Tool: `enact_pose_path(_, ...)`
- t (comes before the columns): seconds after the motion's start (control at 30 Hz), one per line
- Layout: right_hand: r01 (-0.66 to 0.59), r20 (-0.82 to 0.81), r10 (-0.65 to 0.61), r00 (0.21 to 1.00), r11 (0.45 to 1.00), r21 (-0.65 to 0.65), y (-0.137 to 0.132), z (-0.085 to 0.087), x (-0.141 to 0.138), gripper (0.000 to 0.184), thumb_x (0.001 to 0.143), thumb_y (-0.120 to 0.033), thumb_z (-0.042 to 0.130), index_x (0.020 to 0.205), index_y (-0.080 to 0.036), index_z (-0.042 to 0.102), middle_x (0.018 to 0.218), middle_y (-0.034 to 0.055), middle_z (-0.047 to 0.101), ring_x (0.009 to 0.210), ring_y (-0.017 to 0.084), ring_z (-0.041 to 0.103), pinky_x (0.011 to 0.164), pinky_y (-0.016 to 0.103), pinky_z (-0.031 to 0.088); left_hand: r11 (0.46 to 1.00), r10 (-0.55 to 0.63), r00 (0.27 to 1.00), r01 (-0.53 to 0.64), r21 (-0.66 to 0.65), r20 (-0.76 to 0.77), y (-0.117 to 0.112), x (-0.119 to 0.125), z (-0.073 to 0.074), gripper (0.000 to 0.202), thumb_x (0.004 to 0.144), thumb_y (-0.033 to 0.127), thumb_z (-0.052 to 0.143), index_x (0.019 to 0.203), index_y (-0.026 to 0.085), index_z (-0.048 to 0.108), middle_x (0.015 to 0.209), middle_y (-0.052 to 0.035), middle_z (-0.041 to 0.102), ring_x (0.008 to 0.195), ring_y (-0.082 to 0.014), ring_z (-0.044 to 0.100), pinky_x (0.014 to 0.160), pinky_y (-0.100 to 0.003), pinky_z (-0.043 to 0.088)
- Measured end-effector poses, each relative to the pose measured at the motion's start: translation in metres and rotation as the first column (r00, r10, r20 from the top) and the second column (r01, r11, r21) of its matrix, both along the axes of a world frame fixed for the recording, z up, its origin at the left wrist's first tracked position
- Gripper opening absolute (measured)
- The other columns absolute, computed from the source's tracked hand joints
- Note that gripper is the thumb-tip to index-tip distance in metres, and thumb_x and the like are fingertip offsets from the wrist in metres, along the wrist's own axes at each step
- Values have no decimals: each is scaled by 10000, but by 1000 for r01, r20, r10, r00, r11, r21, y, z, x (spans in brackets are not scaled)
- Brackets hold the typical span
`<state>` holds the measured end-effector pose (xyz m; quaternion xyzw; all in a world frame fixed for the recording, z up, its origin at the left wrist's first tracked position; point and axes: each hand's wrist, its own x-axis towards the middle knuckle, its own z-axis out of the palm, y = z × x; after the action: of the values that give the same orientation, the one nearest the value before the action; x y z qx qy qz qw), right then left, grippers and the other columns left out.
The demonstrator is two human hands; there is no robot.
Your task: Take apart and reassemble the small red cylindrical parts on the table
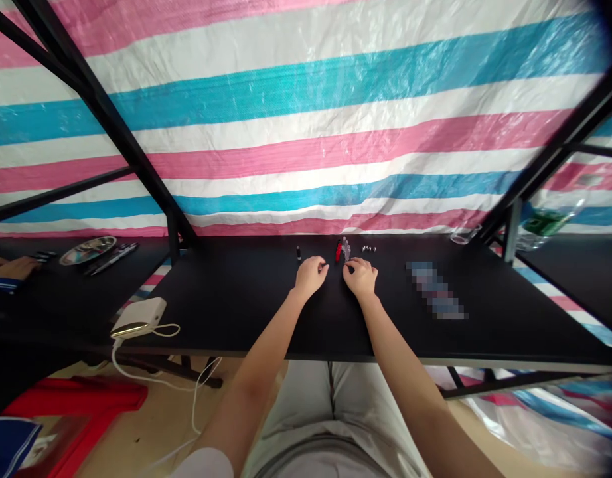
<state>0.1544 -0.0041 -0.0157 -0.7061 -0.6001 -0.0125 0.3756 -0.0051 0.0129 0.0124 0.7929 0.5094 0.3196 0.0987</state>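
My left hand point(311, 275) rests on the black table point(226, 285) with its fingers closed in a pinch; whatever they hold is too small to name. Just beyond it stands a small dark cylinder point(299, 253). My right hand point(360, 275) is also on the table, thumb and fingers drawn together, and I cannot make out what is in them. Past its fingertips are several see-through, pale small tubes point(346, 251), with small red pieces point(338, 252) beside them on the left. A short row of small shiny parts point(369, 249) lies behind my right hand.
A blurred-out flat item point(435, 290) lies to the right. At the left front edge is a white box point(139, 315) with a cable. Black metal frames point(151, 179) flank the table. On the left table are a metal dish point(88, 249), pens point(111, 257) and another person's hand point(17, 267).
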Motion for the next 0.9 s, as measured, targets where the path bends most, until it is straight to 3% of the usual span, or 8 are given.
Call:
enact_pose_path(0.1,-30,8,30,1000,999,-41,1,-2,0,231,753,-261,484,875,-225,676,1054,77,607,996,237,477,838,423,291,990,-124,992,125,63,-19,4,19,-3,400,802,205,472,1202,215,465,939,-68,579,838,-175,552,770,-288,436)
enact_pose_path(0.2,-49,32,51,998,996,-74,2,-4,0,245,768,-268,482,924,-239,669,1079,72,601,1021,238,470,855,441,288,990,-117,989,123,64,-87,10,29,-6,509,795,171,476,1292,233,382,969,-76,566,873,-188,548,778,-284,429)
enact_pose_path(0.33,-59,56,64,996,994,-91,2,-4,0,254,795,-278,473,969,-255,658,1103,70,593,1034,239,464,869,459,281,993,-62,993,71,93,-101,18,34,-7,400,783,167,521,1176,240,500,924,-72,570,859,-198,544,774,-296,423)
enact_pose_path(0.47,-68,91,78,993,992,-109,2,-3,1,260,808,-280,472,997,-265,651,1109,71,585,1038,243,457,862,463,285,994,19,1000,-18,109,-9,23,34,-9,122,798,177,514,878,202,602,835,-69,586,823,-191,548,779,-313,427)
enact_pose_path(0.6,-67,108,79,991,992,-108,1,-3,0,270,814,-283,465,1015,-276,646,1114,74,580,1035,249,447,857,465,286,996,83,985,-86,14,152,18,26,-12,62,773,168,544,780,195,599,766,-38,617,722,-154,565,723,-291,448)
enact_pose_path(0.77,-70,114,80,990,994,-82,2,-6,-1,280,820,-287,457,1035,-293,637,1126,76,577,1042,261,428,858,468,272,979,205,862,-175,-107,463,-1,12,-16,58,741,198,580,793,179,597,766,-26,647,605,-111,563,644,-253,466)
enact_pose_path(0.9,-78,114,88,990,992,-97,0,-6,-1,279,824,-282,459,1049,-281,623,1125,72,580,1046,258,431,859,459,261,974,228,768,-187,-131,599,-12,5,-17,109,753,260,571,808,169,597,774,-33,650,609,-105,566,635,-240,470)
